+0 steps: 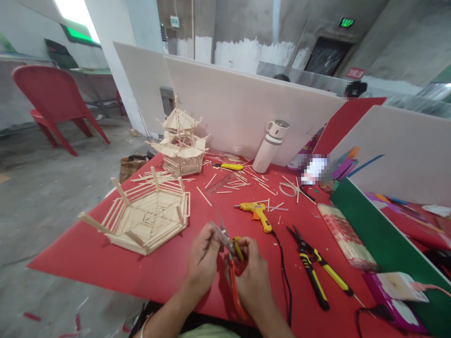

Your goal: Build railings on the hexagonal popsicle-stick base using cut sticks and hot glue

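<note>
A pair of scissors (228, 239) with red handles is in my right hand (252, 272), its blades apart and pointing up and away. Something yellow (238, 249) shows by the right fingertips, at the pivot. My left hand (204, 256) is closed in a pinch beside the blades; what its fingers hold is too small to make out. Left of my hands lies an octagonal stick frame (151, 218) with several upright posts. Behind it stands a pagoda model (181, 150) of wooden sticks. A yellow glue gun (259, 213) rests just beyond my right hand.
Black-and-yellow shears (315, 265) lie open on the red table (169, 277), near a pack of sticks (347, 234). Loose sticks, a yellow utility knife (230, 166) and a white bottle (269, 148) are farther back. White boards (225, 98) border the far side. A cord trails from the glue gun.
</note>
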Motion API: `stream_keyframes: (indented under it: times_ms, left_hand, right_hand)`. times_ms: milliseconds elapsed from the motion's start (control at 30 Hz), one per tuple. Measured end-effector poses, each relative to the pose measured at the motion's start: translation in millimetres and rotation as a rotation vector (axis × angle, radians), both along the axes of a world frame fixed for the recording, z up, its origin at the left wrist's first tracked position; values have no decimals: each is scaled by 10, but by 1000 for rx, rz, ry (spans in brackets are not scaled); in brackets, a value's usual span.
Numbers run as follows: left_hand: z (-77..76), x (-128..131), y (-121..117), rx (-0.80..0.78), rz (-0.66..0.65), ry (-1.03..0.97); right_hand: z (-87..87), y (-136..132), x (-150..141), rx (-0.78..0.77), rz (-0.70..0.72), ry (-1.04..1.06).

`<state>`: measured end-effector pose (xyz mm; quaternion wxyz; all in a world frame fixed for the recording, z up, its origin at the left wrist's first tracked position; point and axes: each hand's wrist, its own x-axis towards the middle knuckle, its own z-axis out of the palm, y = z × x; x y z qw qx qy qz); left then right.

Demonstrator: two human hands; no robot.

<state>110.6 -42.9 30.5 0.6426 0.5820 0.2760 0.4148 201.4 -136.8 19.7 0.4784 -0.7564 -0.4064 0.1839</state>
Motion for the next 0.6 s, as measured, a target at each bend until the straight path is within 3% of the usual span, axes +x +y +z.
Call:
stream_keyframes:
  times_ms: [100,200,333,600]
  left_hand:
    - [-8,-11,2,50,8,11]
    - [-1,-10,12,103,-4,29]
    - [27,28,35,195,45,75]
    - [-100,139,78,115,253,113]
  right_hand:
    - [-11,10,32,-81,25,-147]
    - [-103,30,49,-57,45,-266]
    - [-203,101,24,-17,110,-138]
    - [-146,231,-48,23,88,-37]
